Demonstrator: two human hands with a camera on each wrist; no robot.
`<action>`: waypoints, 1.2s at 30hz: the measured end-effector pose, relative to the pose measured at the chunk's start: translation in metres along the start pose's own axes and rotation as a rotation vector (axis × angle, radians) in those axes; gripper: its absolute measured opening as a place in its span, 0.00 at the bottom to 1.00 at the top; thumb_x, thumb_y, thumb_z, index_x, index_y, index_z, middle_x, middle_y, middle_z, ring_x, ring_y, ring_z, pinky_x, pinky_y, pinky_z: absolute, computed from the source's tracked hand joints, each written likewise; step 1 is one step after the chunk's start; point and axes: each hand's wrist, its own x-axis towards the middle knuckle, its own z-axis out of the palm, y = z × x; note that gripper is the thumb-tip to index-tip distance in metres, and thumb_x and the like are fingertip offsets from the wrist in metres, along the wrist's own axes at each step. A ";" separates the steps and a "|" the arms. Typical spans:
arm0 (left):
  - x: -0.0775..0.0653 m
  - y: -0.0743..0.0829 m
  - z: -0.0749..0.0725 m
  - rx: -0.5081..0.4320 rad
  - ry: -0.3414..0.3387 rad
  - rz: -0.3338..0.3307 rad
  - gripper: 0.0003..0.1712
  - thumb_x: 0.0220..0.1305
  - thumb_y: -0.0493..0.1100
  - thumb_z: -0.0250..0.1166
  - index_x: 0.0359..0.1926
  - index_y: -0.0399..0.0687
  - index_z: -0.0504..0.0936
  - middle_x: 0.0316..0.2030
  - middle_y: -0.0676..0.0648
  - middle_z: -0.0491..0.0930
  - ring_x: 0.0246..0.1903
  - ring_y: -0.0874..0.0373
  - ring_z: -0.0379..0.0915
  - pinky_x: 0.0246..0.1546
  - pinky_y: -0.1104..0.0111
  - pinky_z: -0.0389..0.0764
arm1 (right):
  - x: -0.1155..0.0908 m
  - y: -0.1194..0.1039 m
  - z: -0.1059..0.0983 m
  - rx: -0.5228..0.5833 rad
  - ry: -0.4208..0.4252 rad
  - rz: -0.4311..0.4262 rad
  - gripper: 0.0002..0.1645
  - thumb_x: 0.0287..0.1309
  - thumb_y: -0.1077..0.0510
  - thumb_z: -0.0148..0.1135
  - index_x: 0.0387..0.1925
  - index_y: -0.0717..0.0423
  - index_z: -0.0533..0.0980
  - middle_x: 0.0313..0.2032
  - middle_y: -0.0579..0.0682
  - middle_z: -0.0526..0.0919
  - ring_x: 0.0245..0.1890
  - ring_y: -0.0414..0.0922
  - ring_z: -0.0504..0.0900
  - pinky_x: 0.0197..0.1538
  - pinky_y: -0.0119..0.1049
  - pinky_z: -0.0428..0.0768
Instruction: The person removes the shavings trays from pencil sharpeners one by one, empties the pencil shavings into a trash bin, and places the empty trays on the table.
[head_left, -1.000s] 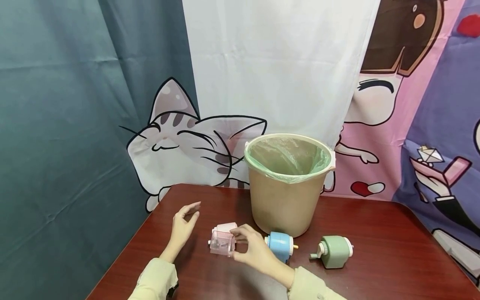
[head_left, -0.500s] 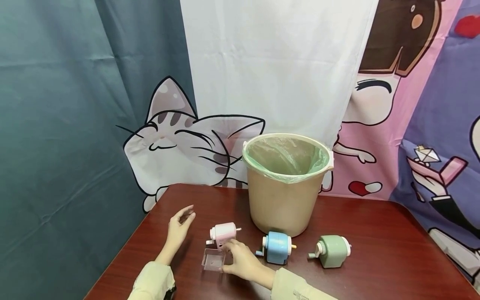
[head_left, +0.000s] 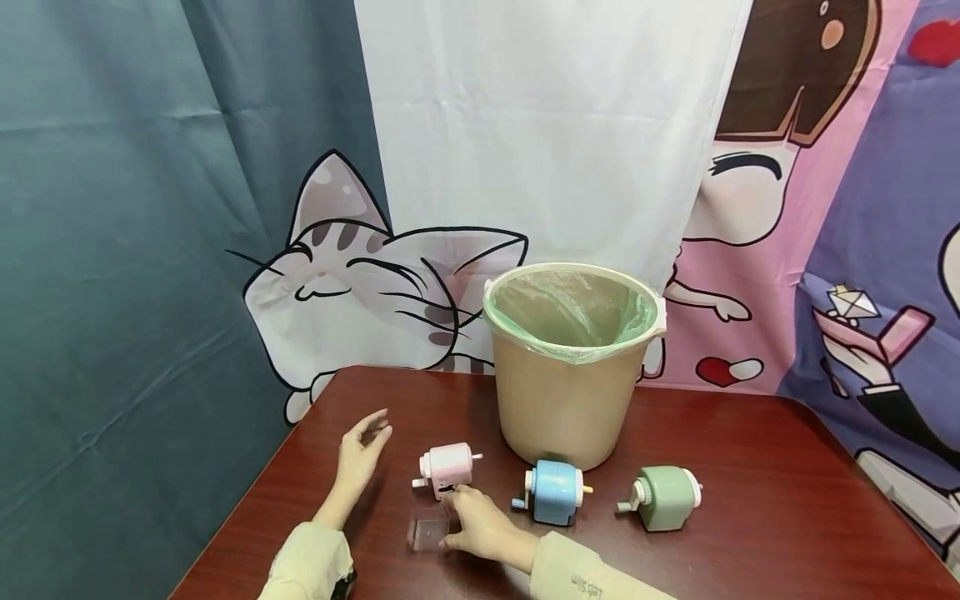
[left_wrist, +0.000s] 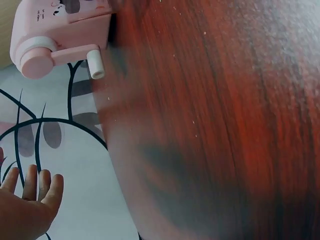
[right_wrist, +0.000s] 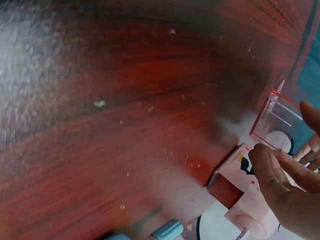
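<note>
My right hand pinches the edge of a clear pinkish shavings tray, low over the table in front of a pink pencil sharpener. The tray is blurred in the head view; in the right wrist view this shavings tray sits between thumb and fingers. The pink sharpener shows an open slot in its body there. My left hand hovers left of the sharpener with loosely bent fingers, holding nothing. In the left wrist view, the pink sharpener's crank faces this hand.
A blue pencil sharpener and a green one stand to the right. Behind them is a beige bin with a green liner. Small pale crumbs dot the brown table. Printed curtains hang behind.
My right hand has carried the tray down and toward the near side, uncovering the pink sharpener. In the last half second it sinks only slightly. The left hand has barely moved.
</note>
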 end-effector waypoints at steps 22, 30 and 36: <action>-0.010 0.017 0.015 0.019 -0.111 0.015 0.20 0.58 0.28 0.62 0.52 0.28 0.76 0.41 0.31 0.81 0.40 0.51 0.78 0.45 0.67 0.79 | -0.005 0.000 -0.008 0.010 -0.058 0.017 0.40 0.39 0.49 0.76 0.55 0.60 0.73 0.48 0.53 0.78 0.47 0.47 0.79 0.49 0.37 0.78; -0.010 0.005 0.027 -0.039 -0.165 0.046 0.21 0.59 0.30 0.62 0.54 0.31 0.75 0.43 0.33 0.80 0.42 0.52 0.78 0.45 0.69 0.79 | -0.008 0.010 -0.028 0.108 -0.025 -0.026 0.36 0.45 0.52 0.72 0.57 0.60 0.71 0.51 0.55 0.79 0.50 0.49 0.79 0.51 0.38 0.78; -0.012 -0.006 0.038 -0.117 -0.174 0.082 0.21 0.59 0.32 0.63 0.54 0.32 0.76 0.43 0.35 0.81 0.41 0.57 0.78 0.45 0.73 0.78 | -0.011 0.023 -0.037 0.200 0.016 -0.067 0.31 0.48 0.55 0.70 0.54 0.62 0.73 0.46 0.58 0.81 0.47 0.53 0.80 0.49 0.37 0.78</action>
